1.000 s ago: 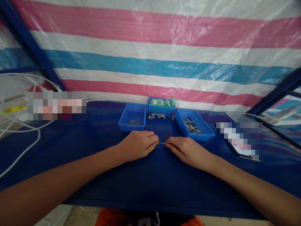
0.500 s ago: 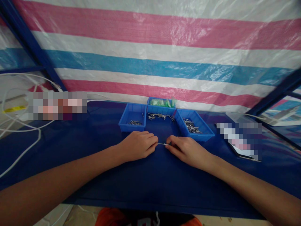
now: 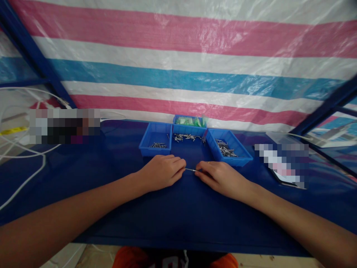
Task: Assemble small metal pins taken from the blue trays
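Note:
A thin silvery blind rivet spans the gap between my two hands, just above the blue table. My left hand is closed, its thumb and fingertips pinching the pin end. From the other side my right hand pinches the thicker end by the small collar; that tip is hidden by the fingers. Beyond my left hand is a blue bin with some metal pieces in it. Behind my right hand stands another blue bin holding a heap of similar rivets.
Between the bins lies a loose row of metal pieces. A third blue bin with green-tinted plastic packets stands behind them. White cables run along the left side. A flat, partly blurred phone-like object lies at the right.
Both hands keep hold of the rivet and have barely moved. The rivet now tilts slightly, its left end higher. The whole view has shifted a little.

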Available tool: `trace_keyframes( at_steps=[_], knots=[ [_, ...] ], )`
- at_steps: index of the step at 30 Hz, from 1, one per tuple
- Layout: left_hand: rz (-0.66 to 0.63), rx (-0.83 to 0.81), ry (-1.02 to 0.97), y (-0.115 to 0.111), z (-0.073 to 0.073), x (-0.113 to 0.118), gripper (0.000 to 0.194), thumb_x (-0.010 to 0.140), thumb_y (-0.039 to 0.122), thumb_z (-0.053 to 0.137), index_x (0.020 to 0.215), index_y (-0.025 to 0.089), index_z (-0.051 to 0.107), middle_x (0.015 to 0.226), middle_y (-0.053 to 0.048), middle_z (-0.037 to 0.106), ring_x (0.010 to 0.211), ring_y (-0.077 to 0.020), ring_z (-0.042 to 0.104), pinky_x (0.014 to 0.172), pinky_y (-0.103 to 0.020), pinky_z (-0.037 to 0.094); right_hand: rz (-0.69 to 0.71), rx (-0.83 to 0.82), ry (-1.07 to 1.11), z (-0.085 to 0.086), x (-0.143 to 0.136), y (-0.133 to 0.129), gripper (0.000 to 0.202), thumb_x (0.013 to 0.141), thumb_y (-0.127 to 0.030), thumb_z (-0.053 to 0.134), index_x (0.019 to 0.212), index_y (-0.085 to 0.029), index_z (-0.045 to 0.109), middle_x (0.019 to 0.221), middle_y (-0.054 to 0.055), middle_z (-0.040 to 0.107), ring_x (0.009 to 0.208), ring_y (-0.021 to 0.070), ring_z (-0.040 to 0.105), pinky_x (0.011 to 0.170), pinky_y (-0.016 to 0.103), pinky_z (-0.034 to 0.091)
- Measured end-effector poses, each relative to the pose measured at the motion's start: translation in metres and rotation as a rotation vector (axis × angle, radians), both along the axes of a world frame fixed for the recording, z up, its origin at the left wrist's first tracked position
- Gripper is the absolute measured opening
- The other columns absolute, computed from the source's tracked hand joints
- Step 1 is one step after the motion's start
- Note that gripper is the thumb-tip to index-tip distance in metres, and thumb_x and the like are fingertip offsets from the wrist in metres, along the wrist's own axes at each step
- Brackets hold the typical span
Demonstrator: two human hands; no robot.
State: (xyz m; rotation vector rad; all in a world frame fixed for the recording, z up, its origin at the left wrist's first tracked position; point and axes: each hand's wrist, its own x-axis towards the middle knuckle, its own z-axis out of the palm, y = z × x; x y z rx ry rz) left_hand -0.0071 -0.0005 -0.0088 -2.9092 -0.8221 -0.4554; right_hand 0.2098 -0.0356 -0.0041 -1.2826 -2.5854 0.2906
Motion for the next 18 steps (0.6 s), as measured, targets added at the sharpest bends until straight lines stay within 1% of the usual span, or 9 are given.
trace_keyframes(
  at_steps=[4, 10, 18],
  knots=[
    [0.008, 0.002, -0.004, 0.0001, -0.0001, -0.0002, 0.017, 0.091, 0.024, 0.039, 0.083, 0.017, 0.053, 0.078, 0.000, 0.062, 0.070, -0.0122, 0.056, 0.062, -0.023, 0.038, -0.006, -0.013, -0.010, 0.0005, 0.0003, 0.0002, 0.017, 0.091, -0.027, 0.041, 0.093, -0.018, 0.055, 0.081, 0.004, 0.064, 0.071, 0.0152, 0.061, 0.065, 0.025, 0.042],
    [-0.002, 0.001, -0.005, -0.0004, 0.0007, -0.0002, 0.018, 0.091, 0.024, 0.037, 0.084, 0.017, 0.052, 0.077, 0.000, 0.061, 0.070, -0.0123, 0.056, 0.063, -0.023, 0.038, 0.008, -0.027, -0.032, 0.0022, 0.0005, 0.0012, 0.024, 0.094, -0.026, 0.035, 0.094, -0.018, 0.058, 0.080, 0.005, 0.064, 0.074, 0.0158, 0.061, 0.067, 0.025, 0.043],
    [0.005, -0.007, 0.011, -0.0008, 0.0009, -0.0007, 0.014, 0.089, 0.025, 0.041, 0.083, 0.018, 0.052, 0.078, 0.001, 0.060, 0.071, -0.0122, 0.055, 0.062, -0.023, 0.038, 0.006, 0.002, -0.034, 0.0014, 0.0002, 0.0000, 0.018, 0.092, -0.024, 0.038, 0.090, -0.018, 0.055, 0.079, 0.004, 0.063, 0.070, 0.0146, 0.060, 0.065, 0.024, 0.042]
  ],
)
